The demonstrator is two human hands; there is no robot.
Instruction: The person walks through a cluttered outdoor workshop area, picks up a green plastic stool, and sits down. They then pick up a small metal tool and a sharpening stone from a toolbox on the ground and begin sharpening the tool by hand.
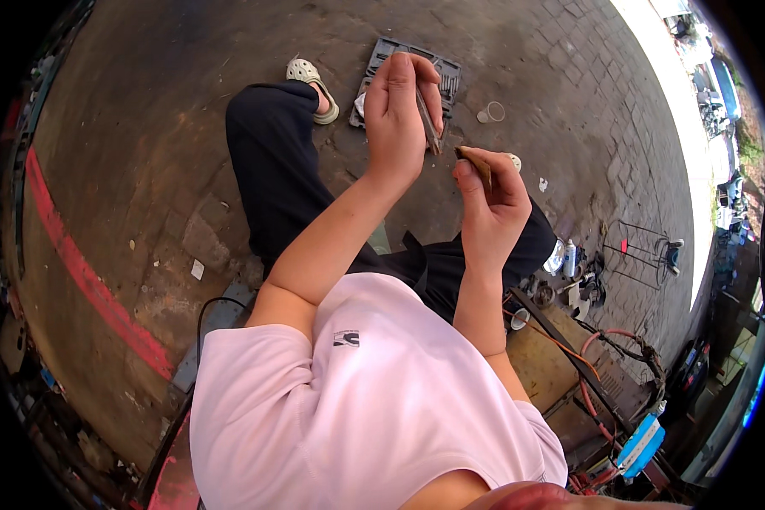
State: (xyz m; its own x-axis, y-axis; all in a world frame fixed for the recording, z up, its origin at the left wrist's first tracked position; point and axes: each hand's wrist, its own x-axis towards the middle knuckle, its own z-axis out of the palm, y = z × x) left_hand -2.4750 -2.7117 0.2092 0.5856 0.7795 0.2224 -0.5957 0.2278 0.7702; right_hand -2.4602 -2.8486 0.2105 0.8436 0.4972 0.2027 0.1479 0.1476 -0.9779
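My left hand [397, 110], raised in front of me, is closed on a slim metal tool [435, 140] that looks like pliers, its tip pointing down and toward the right. My right hand [493, 195], a little lower and to the right, pinches a small brownish flat piece [479, 166], possibly sandpaper or card; I cannot make out which. The tool's tip is close to that piece, with a small gap between them. An open dark plastic tool case [447, 81] lies on the floor behind my left hand, partly hidden by it.
A plastic cup [491, 112] stands beside the case on the paved floor [153, 127]. My clog-shod foot [312, 89] is left of it. At right are spray cans [569, 255], hoses [597, 336], a wire rack [642, 246] and clutter. A red painted stripe [93, 263] runs at left.
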